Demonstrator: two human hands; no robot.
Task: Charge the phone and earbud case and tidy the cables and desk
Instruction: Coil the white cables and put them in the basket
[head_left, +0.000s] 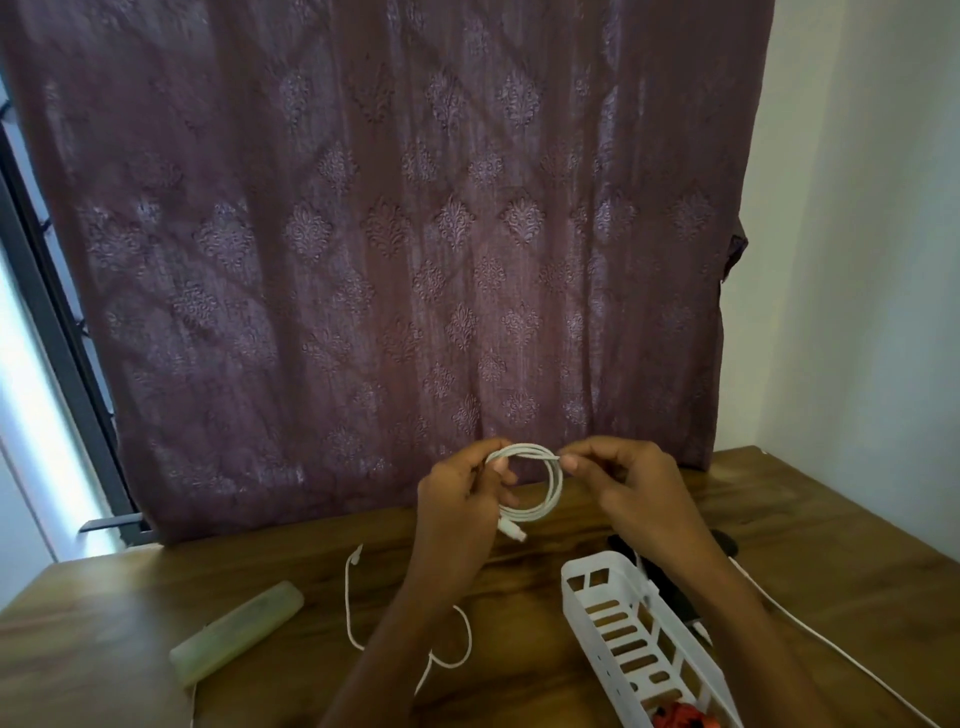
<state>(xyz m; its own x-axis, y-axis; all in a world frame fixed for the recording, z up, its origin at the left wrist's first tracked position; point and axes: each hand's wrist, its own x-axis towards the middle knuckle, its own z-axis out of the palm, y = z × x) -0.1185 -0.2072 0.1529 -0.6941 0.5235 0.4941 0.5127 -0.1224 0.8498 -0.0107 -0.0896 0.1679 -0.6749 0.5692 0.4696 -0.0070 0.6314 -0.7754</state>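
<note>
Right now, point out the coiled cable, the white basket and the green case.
coiled cable (557, 480): head view, right side of loop.
white basket (597, 562): head view, far rim.
green case (239, 631): head view, middle of top.

Plum patterned curtain hanging across the back, dark window frame at left, white wall at right, pale green oblong case lying flat, white slotted basket holding something red

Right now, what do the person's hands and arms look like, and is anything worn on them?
Both are bare. The left hand and the right hand wear no gloves, and no ring, watch or bracelet shows. The forearms are uncovered down to the picture's bottom edge, so no sleeve is in view.
</note>
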